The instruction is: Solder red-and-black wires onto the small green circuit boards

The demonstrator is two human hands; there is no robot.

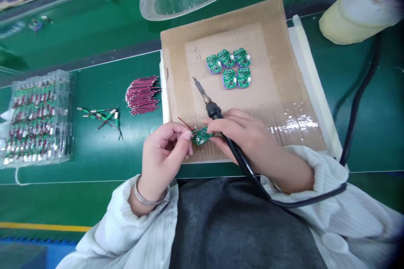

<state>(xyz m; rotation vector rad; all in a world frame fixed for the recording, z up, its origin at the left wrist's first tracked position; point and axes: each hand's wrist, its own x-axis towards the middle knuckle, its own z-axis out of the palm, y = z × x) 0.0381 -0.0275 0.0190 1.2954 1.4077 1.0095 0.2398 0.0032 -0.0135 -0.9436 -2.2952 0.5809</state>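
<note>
My left hand (168, 147) is closed in a pinch at the left end of a small green circuit board (202, 135), just above the front of the cardboard. A thin red wire (185, 123) sticks up from the board beside my fingertips. My right hand (243, 134) has a soldering iron (214, 110) across it, tip pointing up and left, away from the board. Fingers of that same hand also touch the board's right end. Several more green boards (229, 79) lie grouped on the cardboard sheet (268, 105), beyond my hands.
Left of the cardboard lie a bundle of red and black wires (143, 95) and several small wired parts (101, 115). Stacked clear trays (41, 117) stand farther left. A clear round hood (151, 4) overhangs the back. The iron's black cable (353, 109) runs along the right.
</note>
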